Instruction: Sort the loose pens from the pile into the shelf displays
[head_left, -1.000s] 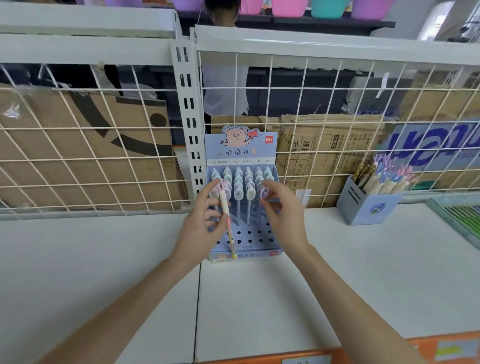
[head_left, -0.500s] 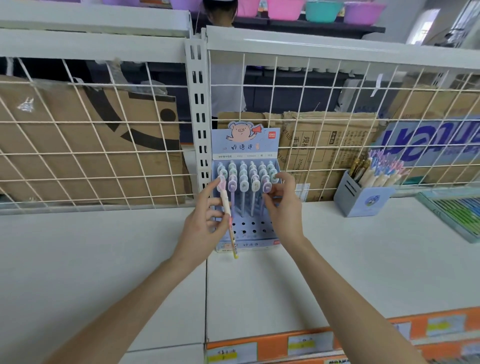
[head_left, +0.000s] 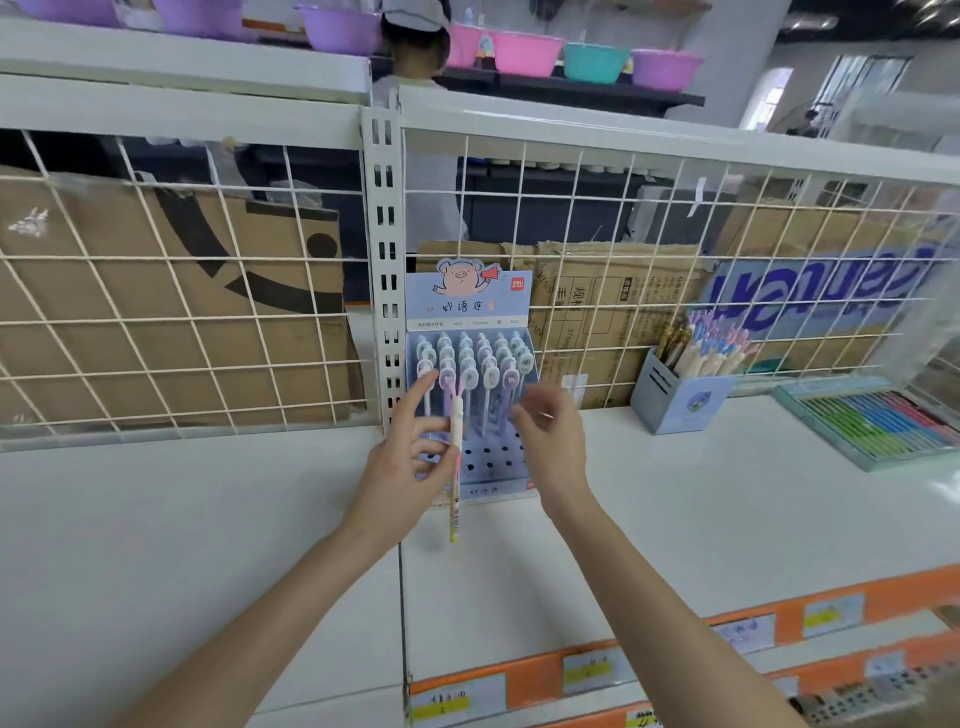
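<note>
Left hand (head_left: 402, 470) at frame centre pinches a pen (head_left: 455, 467) between thumb and curled fingers (head_left: 434, 447); index finger sticks up toward the display. Pen is near upright, pale cream top with small ears up, yellowish tip down over the shelf (head_left: 208, 519), in front of the display's left side. Right hand (head_left: 550, 441) just right of it, fingers loosely curled, thumb and index close together; cannot tell if they hold anything, looks like nothing. Right hand hovers in front of the display's right edge; touching or apart, cannot tell.

Display (head_left: 467, 312), centre frame: blue card box with a pig header, standing on the white shelf against the wire grid (head_left: 182, 291). Back rows are full of capped pens; front holes are open.

Right of centre: grey pen cup (head_left: 685, 402) packed with pastel pens, on the same shelf, well apart from the hands. Far right: flat tray of coloured pens (head_left: 872, 421). Cardboard boxes (head_left: 156, 291) behind the grid. Top of frame: plastic bowls (head_left: 524, 52) on a higher shelf, a person partly seen behind them. Lower right: orange price strip (head_left: 675, 649) with labels.
</note>
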